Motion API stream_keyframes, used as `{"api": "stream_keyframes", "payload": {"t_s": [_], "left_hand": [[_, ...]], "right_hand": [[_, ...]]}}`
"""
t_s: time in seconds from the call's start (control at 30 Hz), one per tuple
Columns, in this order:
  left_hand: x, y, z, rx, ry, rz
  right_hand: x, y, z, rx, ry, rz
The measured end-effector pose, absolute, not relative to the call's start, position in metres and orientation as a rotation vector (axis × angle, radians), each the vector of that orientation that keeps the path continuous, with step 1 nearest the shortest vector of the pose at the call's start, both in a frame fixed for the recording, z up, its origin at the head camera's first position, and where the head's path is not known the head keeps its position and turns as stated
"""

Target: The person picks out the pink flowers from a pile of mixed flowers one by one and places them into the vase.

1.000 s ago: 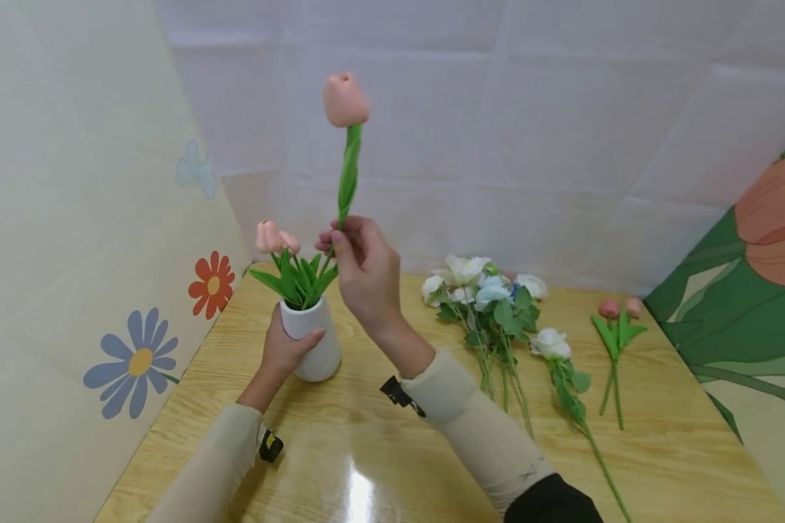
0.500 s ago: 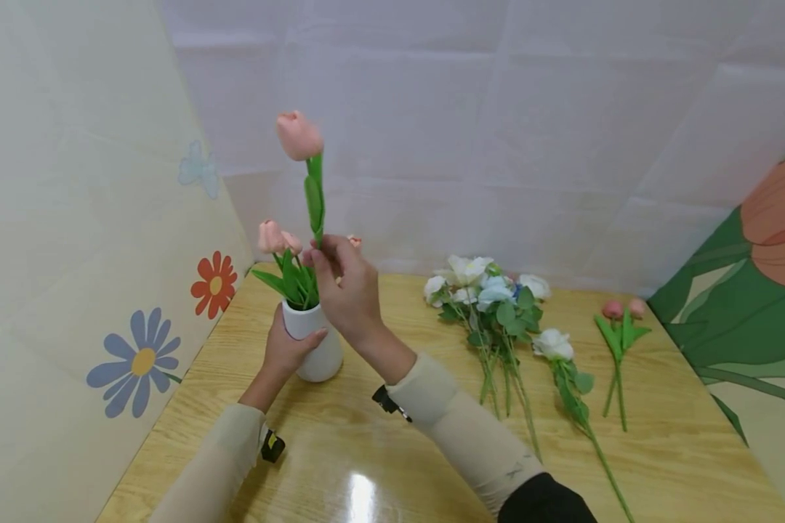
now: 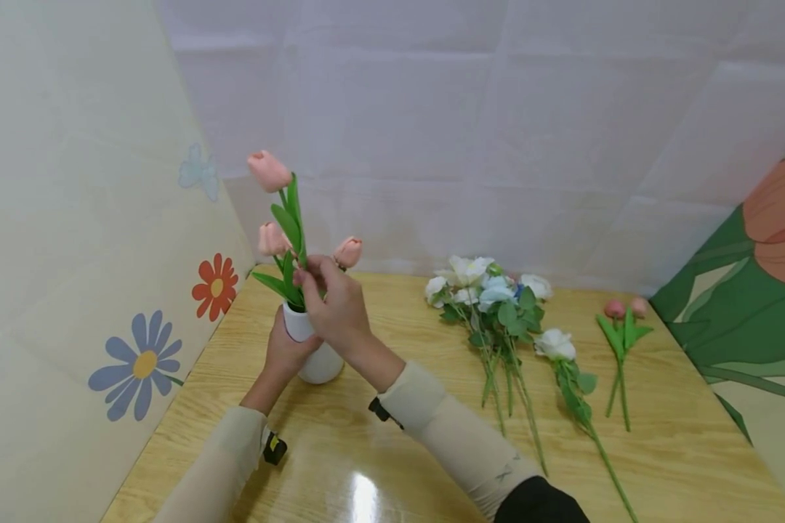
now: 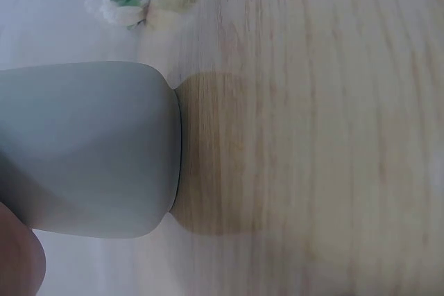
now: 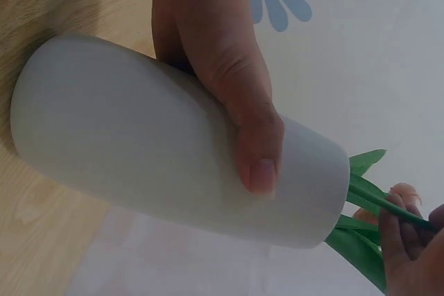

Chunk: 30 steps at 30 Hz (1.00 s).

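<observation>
A white vase [image 3: 323,363] stands on the wooden table with my left hand [image 3: 284,354] wrapped round its upper side. In the right wrist view the left thumb [image 5: 260,150] lies across the vase wall. Pink tulips with green leaves stand in it, one bloom [image 3: 272,239] at the left and another bloom [image 3: 349,252] at the right. Above the mouth, my right hand [image 3: 339,303] pinches the stem of a taller pink tulip [image 3: 269,172], its head leaning left. Seen from the right wrist, a green stem [image 5: 388,204] runs from the right fingers to the vase mouth.
On the table [image 3: 392,436], right of the vase, lies a bunch of white and blue flowers [image 3: 493,294]. A single white rose [image 3: 556,344] and two pink tulips [image 3: 621,327] lie farther right. A pale cloth wall [image 3: 432,145] rises behind.
My right hand has brought the tulip left and down to the vase, and its head now tilts left. The left hand has kept its hold on the vase.
</observation>
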<state>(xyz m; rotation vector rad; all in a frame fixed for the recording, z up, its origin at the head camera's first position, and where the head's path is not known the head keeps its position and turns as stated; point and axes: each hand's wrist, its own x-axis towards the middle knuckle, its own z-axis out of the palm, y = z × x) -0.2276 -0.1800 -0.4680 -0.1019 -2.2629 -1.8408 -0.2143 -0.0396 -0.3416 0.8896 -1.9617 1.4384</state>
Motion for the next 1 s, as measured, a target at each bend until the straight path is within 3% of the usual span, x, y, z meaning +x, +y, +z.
{"api": "stream_keyframes", "payload": {"t_s": [1.0], "left_hand": [[-0.228, -0.179, -0.468, -0.096, -2.303, -1.753]], "right_hand": [[-0.210, -0.032, -0.360, 0.883, -2.153, 1.321]]}}
